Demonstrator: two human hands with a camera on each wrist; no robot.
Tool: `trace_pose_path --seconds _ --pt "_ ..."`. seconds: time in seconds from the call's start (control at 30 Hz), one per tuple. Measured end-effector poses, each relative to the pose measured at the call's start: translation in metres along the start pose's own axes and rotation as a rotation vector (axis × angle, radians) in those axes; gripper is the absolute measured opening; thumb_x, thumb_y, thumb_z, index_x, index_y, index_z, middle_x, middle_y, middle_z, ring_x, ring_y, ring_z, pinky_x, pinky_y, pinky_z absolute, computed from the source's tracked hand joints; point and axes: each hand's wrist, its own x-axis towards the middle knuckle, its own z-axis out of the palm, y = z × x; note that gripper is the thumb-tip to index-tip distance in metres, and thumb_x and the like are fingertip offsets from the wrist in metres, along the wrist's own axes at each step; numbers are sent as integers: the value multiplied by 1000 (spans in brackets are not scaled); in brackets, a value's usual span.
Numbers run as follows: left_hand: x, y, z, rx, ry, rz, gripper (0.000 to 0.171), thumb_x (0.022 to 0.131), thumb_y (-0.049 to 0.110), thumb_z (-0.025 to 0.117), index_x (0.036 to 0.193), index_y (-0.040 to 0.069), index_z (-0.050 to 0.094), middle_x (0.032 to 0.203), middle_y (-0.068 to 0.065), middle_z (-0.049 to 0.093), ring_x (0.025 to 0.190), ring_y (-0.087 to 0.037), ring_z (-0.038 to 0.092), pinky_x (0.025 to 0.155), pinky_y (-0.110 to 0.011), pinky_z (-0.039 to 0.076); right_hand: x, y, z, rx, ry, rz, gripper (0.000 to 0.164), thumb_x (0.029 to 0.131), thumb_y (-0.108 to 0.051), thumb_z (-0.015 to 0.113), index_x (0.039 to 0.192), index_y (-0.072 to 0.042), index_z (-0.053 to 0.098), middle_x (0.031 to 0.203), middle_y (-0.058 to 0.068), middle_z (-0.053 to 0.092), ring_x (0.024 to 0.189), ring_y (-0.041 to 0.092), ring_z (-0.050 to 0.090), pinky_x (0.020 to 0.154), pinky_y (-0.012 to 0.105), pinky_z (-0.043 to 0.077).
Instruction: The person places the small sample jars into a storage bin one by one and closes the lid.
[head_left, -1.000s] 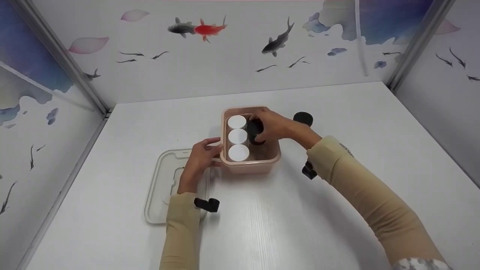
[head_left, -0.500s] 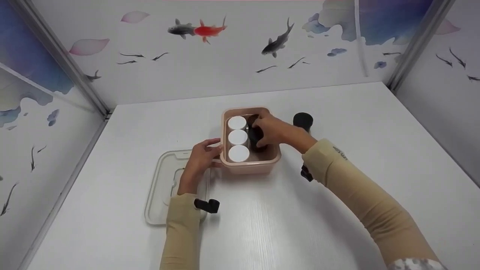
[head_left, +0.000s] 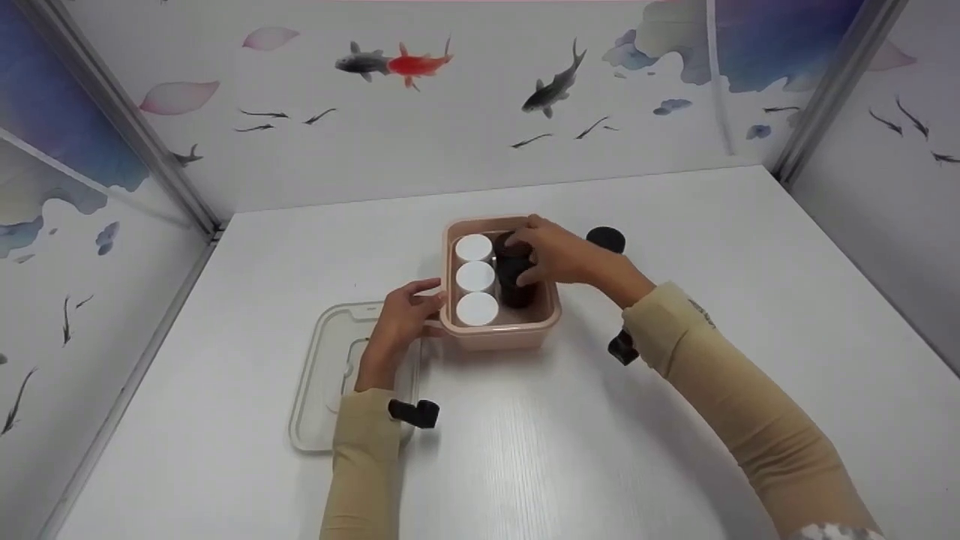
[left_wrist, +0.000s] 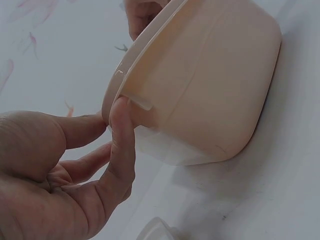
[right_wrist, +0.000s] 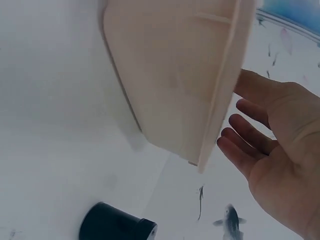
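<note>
A pink plastic storage box stands on the table in the head view. Three round white-topped containers line its left side. Along its right side are two dark round jars, one behind the other, partly hidden by my right hand. That hand reaches over the box's right rim, its fingers spread and loosely bent at the jar tops; the right wrist view shows them relaxed above the rim. My left hand pinches the left rim, thumb on top and index finger underneath.
A pale translucent lid lies flat on the white table, partly under the left forearm. Right of the box stands another black cylindrical jar, seen on its side in the right wrist view. Printed wall panels enclose the table's back and sides.
My right hand has lowered a dark jar into the box and loosened its fingers, shifting slightly right. Two dark jars now show there. My left hand keeps its hold on the rim.
</note>
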Motion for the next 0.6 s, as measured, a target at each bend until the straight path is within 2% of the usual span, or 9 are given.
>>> trace_pose_path --seconds 0.13,0.2,0.37,0.6 --pt "1 0 0 7 2 2 41 102 16 58 142 9 54 125 -18 67 94 -20 71 72 -29 64 -13 4 -14 49 106 -28 50 89 -17 78 134 -6 61 128 18 52 118 33 56 104 49 51" --pt "2 1 0 13 4 0 41 102 16 58 142 10 54 126 -18 67 97 -20 70 73 -28 64 -20 8 -20 68 164 -63 46 89 -17 78 131 -6 63 127 18 55 120 34 56 103 51 51" --pt "2 1 1 16 7 -5 42 102 17 59 143 10 53 127 -18 66 96 -20 70 72 -28 64 -36 18 -27 101 259 -86 39 90 -15 76 126 -5 66 126 16 58 118 32 56 98 50 54" --pt "2 0 2 18 5 2 43 103 19 58 144 10 52 126 -19 65 94 -19 71 71 -27 63 -54 35 -29 191 356 -25 36 91 -12 74 125 -4 66 128 16 59 123 34 56 104 53 51"
